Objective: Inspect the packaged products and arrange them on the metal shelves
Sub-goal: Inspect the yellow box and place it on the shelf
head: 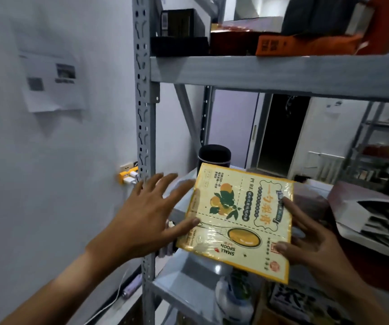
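I'm reading this as mid-task, w/ one pkg in hand and not yet shelved. The yellow box, flat, shrink-wrapped, fruit and spoon artwork, is hovering over the near edge of the middle shelf, tilted up toward the camera, print upside down from where I'm looking. The right hand is gripping its right edge, thumb on top and fingers on the face. The left hand is spread flat, fingers straight, thumb tip touching the box's left edge, so it's steadying, not clamping. Done so far, judging by layout: the top shelf is already carrying a black box at left and an orange box further right; a dark cylinder is standing at the far side of the middle shelf. Left to do: finish looking this one over, set it down. Can't tell how many more pkgs are waiting.
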